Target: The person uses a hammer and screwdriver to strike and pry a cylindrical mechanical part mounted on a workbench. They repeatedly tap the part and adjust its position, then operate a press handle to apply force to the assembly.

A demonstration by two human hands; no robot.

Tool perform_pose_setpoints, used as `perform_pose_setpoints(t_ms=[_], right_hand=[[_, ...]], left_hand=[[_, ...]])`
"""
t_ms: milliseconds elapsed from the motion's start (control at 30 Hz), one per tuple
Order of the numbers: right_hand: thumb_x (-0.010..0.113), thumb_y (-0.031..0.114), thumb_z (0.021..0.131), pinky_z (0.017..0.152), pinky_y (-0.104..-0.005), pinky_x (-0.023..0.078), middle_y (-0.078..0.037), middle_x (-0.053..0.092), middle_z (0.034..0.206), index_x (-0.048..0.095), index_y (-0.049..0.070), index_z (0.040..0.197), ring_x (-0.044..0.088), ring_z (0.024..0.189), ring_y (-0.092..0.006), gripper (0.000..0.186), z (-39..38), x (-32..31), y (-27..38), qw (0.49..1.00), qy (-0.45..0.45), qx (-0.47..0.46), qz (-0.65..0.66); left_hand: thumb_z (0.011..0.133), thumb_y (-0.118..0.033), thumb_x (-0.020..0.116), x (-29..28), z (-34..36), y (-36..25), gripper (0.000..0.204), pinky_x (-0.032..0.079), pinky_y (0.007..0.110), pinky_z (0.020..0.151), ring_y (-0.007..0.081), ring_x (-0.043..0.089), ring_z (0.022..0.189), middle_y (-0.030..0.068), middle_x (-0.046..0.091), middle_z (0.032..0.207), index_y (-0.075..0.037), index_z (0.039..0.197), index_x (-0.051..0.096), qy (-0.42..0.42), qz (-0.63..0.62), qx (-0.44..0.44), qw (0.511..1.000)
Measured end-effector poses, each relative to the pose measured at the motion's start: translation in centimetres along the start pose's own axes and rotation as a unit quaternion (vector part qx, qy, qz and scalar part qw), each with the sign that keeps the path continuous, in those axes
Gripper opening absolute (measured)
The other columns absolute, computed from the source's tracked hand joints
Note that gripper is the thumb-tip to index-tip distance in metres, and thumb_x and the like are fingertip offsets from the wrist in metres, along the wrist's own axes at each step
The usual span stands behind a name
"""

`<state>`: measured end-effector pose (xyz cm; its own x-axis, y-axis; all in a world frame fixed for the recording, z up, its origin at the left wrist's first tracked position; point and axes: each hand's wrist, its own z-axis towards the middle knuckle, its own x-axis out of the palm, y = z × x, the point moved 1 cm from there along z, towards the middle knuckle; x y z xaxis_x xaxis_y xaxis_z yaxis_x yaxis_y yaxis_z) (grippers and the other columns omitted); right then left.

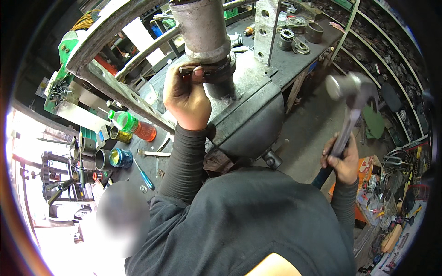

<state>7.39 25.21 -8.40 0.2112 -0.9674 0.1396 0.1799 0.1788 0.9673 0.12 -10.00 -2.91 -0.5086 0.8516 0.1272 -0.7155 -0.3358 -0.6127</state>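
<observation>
A grey metal cylinder (pixel 202 32) stands upright at the top middle, with a dark collar (pixel 225 69) round its lower end. My left hand (pixel 189 101) is closed, thumb on top, round a short dark metal bar (pixel 186 70) pressed against or very near that collar. Off to the right, my right hand (pixel 343 161) grips a hammer (pixel 352 110) by its handle. The hammer is raised, its steel head up and well apart from the cylinder. Below the collar a narrower dark tube (pixel 221 89) reaches down to the vise (pixel 253 122); how it is held there is hard to see.
A heavy metal frame (pixel 103 37) arches over the bench at left. Bottles with red liquid (pixel 145 131), a blue tin (pixel 120 158) and a screwdriver (pixel 145 177) are on the bench. Bearings and rings (pixel 285 39) lie at the back right. Shelves of parts (pixel 391 60) line the right side.
</observation>
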Motion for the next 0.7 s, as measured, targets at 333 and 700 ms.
perform_pose_setpoints(t_ms=[333,700], right_hand=[[0.068,0.014,0.086,0.064,-0.0314,0.050,-0.014,0.066,0.089,0.058,0.002,0.121,0.067,0.074,-0.0241,0.037,7.9,3.2,10.3,0.847,0.068,-0.295,-0.437],[0.069,0.006,0.084,0.076,-0.0334,0.053,-0.018,0.068,0.096,0.060,0.002,0.119,0.069,0.087,-0.0299,0.037,10.6,6.1,13.0,0.801,0.083,-0.386,-0.450]], left_hand=[[0.084,0.005,0.066,0.6,0.1,-0.2,0.011,0.050,0.027,0.074,0.0176,0.062,0.078,0.0100,0.063,0.087,0.002,0.094,0.062,-0.009,0.109,0.025,0.994],[0.080,0.000,0.073,1.7,0.1,-2.0,0.016,0.049,0.030,0.073,0.0217,0.062,0.079,0.0111,0.064,0.089,0.001,0.094,0.066,0.015,0.220,0.183,0.958]])
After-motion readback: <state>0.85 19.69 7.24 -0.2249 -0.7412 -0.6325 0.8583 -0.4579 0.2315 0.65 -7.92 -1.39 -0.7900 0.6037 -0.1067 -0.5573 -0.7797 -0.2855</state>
